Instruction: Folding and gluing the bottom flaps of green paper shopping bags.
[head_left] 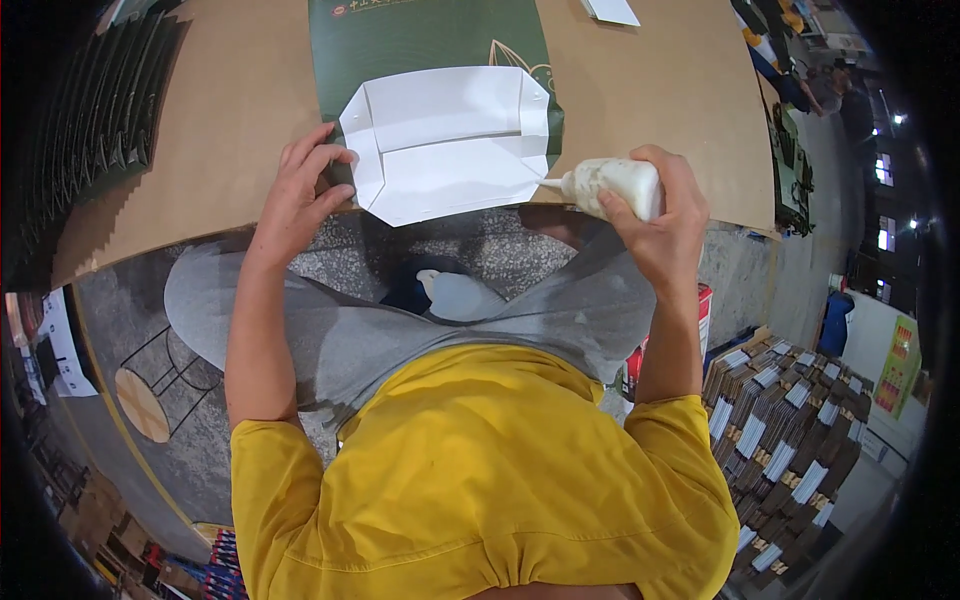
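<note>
A dark green paper bag point(430, 35) lies flat on the table, its white bottom end point(455, 165) folded open toward me with angled flaps at both sides. At the left edge of that white end, my left hand point(300, 190) has its fingers bent and holds the bag's rim. My right hand point(670, 205) is wrapped round a white squeeze bottle point(620, 187), tilted on its side. The bottle's thin nozzle points left and meets the right corner of the white bottom. What is inside the bottle looks whitish; whether any is coming out I cannot tell.
A row of dark green folded bags point(100, 130) stands at the table's left side. A white piece of paper point(612, 11) lies at the far edge of view. The brown tabletop point(650, 90) ends just before my knees. Bundled cardboard stacks point(785, 430) and a round stool point(142, 405) stand on the floor.
</note>
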